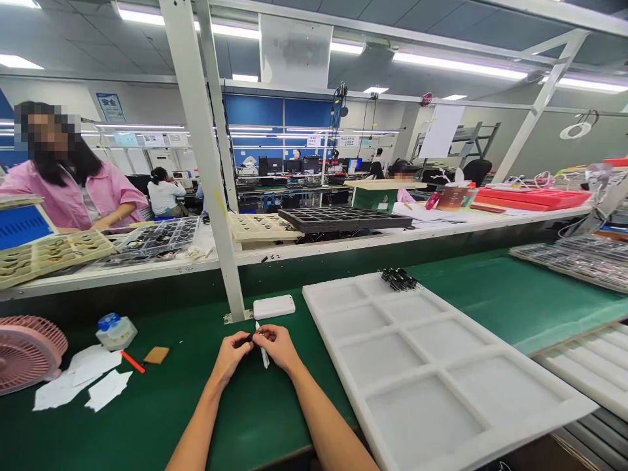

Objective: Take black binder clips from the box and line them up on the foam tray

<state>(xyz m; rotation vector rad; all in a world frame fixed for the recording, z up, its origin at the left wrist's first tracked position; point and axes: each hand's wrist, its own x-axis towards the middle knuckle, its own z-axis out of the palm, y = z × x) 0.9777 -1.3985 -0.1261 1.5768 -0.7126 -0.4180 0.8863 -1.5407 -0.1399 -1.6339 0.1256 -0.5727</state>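
Observation:
My left hand [232, 354] is closed, pinching a small black part [251, 338] between thumb and fingers. Right beside it, my right hand [279, 348] is also closed, its fingertips meeting at the same spot; what they grip is mostly hidden. A slim white pen-like stick [265, 358] shows under the right fingers, and I cannot tell whether it is held or lies on the green mat [265, 422]. Just beyond the hands is a white rectangular case [273, 307]. To the right, a white foam tray [432, 367] carries a cluster of black parts [398, 279] in a far compartment.
A pink fan [27, 353], paper scraps [81, 367], a blue-capped bottle [116, 331], a red stick [133, 362] and a tan pad [156, 355] lie left. A metal post [203, 157] rises ahead. Beyond, a shelf bears a black tray [343, 219]; a co-worker in pink [81, 193] sits behind.

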